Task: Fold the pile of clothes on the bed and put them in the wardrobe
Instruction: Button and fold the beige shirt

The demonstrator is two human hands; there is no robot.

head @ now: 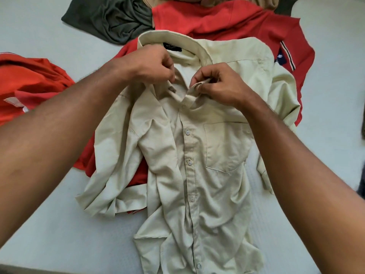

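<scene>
Cream shirt (197,155): one, laid front-up on the bed (49,224), roughly mid-bed. Its long axis runs from the near edge towards the far edge, with the collar (189,44) at the far end and the hem nearest the person. The placket is seen buttoned lower down and open at the neck. Four buttons are plainly counted, and one chest pocket (225,147).

Both hands are reached forward to the neck opening, so the shirt lies straight ahead and beneath the forearms. A collar point is pinched by the left hand (154,64) on its side. The opposite collar end is pinched between thumb and curled fingers of the right hand (217,86). Neither hand is markedly nearer; the two are set just apart across the opening.

Judgement: the neck is being closed or squared before folding. The next move would depend on the two collar ends being brought together on the centre line.

Two sleeves are noted: one bunched towards the left edge (110,155), one trailing towards the right edge (284,99).

Beneath the shirt, one red polo (217,18) is spread. One orange-red garment (29,80) is seen at the left edge, apart from the shirt. One dark grey garment (110,16) and one tan garment (177,1) are heaped at the far edge. All lie unfolded. No wardrobe is in view.
</scene>
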